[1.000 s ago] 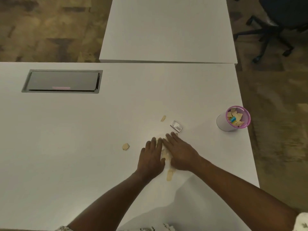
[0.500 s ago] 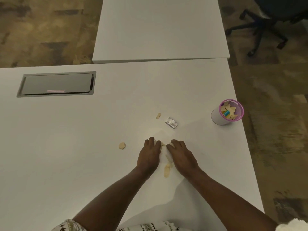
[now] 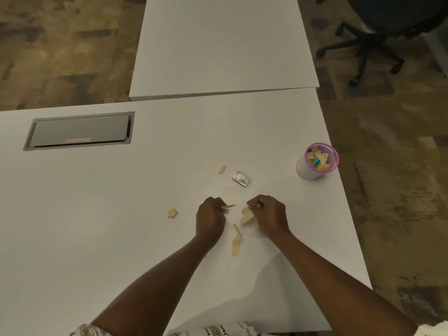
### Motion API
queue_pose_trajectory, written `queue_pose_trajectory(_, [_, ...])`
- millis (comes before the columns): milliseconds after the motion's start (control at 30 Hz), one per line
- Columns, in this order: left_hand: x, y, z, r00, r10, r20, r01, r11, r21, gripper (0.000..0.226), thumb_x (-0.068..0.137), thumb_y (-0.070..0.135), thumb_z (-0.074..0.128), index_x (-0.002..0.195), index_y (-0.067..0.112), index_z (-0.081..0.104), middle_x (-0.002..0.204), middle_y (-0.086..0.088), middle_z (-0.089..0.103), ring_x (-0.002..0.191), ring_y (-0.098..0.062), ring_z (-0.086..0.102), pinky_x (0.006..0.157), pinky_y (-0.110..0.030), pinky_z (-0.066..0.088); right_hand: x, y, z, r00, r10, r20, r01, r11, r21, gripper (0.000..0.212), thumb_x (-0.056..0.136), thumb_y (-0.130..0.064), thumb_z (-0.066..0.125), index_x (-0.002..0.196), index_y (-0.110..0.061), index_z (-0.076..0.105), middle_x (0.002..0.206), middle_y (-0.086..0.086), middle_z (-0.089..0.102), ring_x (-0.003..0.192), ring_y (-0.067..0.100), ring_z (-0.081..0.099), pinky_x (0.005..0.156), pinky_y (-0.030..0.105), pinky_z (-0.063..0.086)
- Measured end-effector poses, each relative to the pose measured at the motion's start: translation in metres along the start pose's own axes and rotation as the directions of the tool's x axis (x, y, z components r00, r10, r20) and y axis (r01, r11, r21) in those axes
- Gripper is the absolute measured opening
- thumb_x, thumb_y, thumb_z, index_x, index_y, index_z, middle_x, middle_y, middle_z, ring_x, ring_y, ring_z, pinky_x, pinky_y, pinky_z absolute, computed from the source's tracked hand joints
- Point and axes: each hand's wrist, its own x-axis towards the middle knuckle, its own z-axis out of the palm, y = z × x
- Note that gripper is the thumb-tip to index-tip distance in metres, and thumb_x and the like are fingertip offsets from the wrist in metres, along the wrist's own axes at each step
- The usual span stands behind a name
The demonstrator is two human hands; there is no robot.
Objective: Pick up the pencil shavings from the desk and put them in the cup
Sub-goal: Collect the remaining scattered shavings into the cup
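Observation:
Tan pencil shavings lie scattered on the white desk (image 3: 97, 214). My right hand (image 3: 270, 214) is curled around a clump of shavings (image 3: 247, 215), just off the surface. My left hand (image 3: 210, 215) is closed in a fist with a thin sliver (image 3: 229, 206) poking out between its fingers. Loose shavings stay on the desk: one (image 3: 237, 241) between my wrists, one (image 3: 172, 213) left of my left hand, one (image 3: 222, 170) farther back. The pink-rimmed cup (image 3: 312, 172) stands near the desk's right edge, holding shavings and a small blue thing.
A small metal sharpener (image 3: 241, 178) lies behind my hands. A grey cable hatch (image 3: 80, 130) is set into the desk at the back left. A second white desk (image 3: 223, 44) abuts the far side. An office chair (image 3: 378, 32) stands at the top right on the floor.
Both hands went from lying flat and together on the shavings to drawn apart and curled into fists, each with shavings in it. The view shifted slightly.

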Motion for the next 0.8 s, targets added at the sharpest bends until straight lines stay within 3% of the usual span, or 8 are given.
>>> queue_pose_trajectory(67, [0.003,0.007,-0.002,0.998,-0.065,-0.014,0.063,0.993,-0.100,0.030,0.076,-0.006,0.051,0.078,0.013,0.074,0.079,-0.002,0.070,0.074,-0.022,0.063,0.067,-0.035,0.052,0.002,-0.003,-0.009,0.994,0.109,0.016,-0.110,0.984,0.139,0.021,0.085,-0.001,0.064,0.084,-0.017,0.078,0.082,-0.005,0.072,0.072,0.014,0.071,0.051,0.029,0.056])
queue_pose_trajectory(167, [0.005,0.018,-0.004,0.992,-0.124,0.009,0.123,0.975,-0.183,0.024,0.076,-0.001,0.063,0.073,0.018,0.076,0.068,0.004,0.070,0.066,-0.017,0.062,0.060,-0.027,0.048,0.002,-0.008,-0.021,0.988,0.153,0.017,-0.152,0.952,0.267,0.020,0.084,0.005,0.067,0.086,-0.012,0.078,0.084,0.001,0.076,0.074,0.016,0.074,0.067,0.026,0.061])
queue_pose_trajectory(267, [0.007,0.032,-0.004,0.988,-0.153,0.024,0.155,0.966,-0.205,0.026,0.075,0.000,0.063,0.074,0.021,0.077,0.065,0.008,0.072,0.067,-0.012,0.065,0.060,-0.024,0.049,0.003,-0.014,-0.032,0.990,0.143,0.012,-0.138,0.931,0.339,0.014,0.085,0.004,0.070,0.090,-0.006,0.077,0.087,0.005,0.076,0.077,0.019,0.075,0.069,0.021,0.060])
queue_pose_trajectory(367, [0.009,0.049,-0.003,0.989,-0.145,0.021,0.146,0.961,-0.235,0.021,0.078,0.005,0.065,0.076,0.021,0.078,0.057,0.010,0.067,0.061,-0.012,0.062,0.062,-0.026,0.050,0.006,-0.019,-0.044,0.992,0.128,-0.004,-0.118,0.929,0.350,0.013,0.086,0.000,0.071,0.096,-0.006,0.077,0.092,0.005,0.076,0.081,0.019,0.075,0.077,0.026,0.060])
queue_pose_trajectory(500, [0.013,0.078,0.001,0.991,-0.126,0.038,0.131,0.954,-0.268,0.017,0.081,0.007,0.063,0.076,0.018,0.075,0.059,0.002,0.071,0.064,-0.022,0.068,0.066,-0.035,0.055,0.015,-0.025,-0.069,0.989,0.133,-0.058,-0.096,0.900,0.424,0.013,0.088,-0.005,0.070,0.095,-0.013,0.077,0.090,-0.001,0.077,0.081,0.014,0.074,0.075,0.019,0.056])
queue_pose_trajectory(633, [0.020,0.120,0.009,0.992,-0.096,0.082,0.119,0.930,-0.347,0.020,0.082,0.005,0.059,0.075,0.018,0.073,0.067,0.000,0.075,0.071,-0.019,0.072,0.070,-0.035,0.058,0.032,-0.026,-0.106,0.977,0.155,-0.149,-0.062,0.865,0.499,0.014,0.088,-0.008,0.069,0.092,-0.020,0.075,0.089,-0.007,0.076,0.077,0.006,0.073,0.070,0.013,0.054])
queue_pose_trajectory(700, [0.027,0.146,0.016,0.993,-0.079,0.093,0.109,0.913,-0.394,0.022,0.081,0.002,0.057,0.075,0.015,0.073,0.073,0.000,0.077,0.073,-0.024,0.073,0.076,-0.041,0.061,0.043,-0.024,-0.126,0.961,0.169,-0.220,-0.042,0.872,0.487,0.013,0.088,-0.010,0.070,0.091,-0.020,0.075,0.087,-0.009,0.074,0.072,0.000,0.070,0.063,0.006,0.049])
queue_pose_trajectory(800, [0.040,0.187,0.030,0.994,-0.026,0.102,0.067,0.900,-0.431,0.020,0.082,0.002,0.058,0.076,0.014,0.073,0.073,-0.001,0.077,0.071,-0.023,0.074,0.078,-0.044,0.062,0.062,-0.019,-0.152,0.924,0.202,-0.324,-0.053,0.908,0.415,0.011,0.085,-0.013,0.072,0.081,-0.023,0.072,0.080,-0.009,0.069,0.071,0.006,0.063,0.055,0.004,0.043])
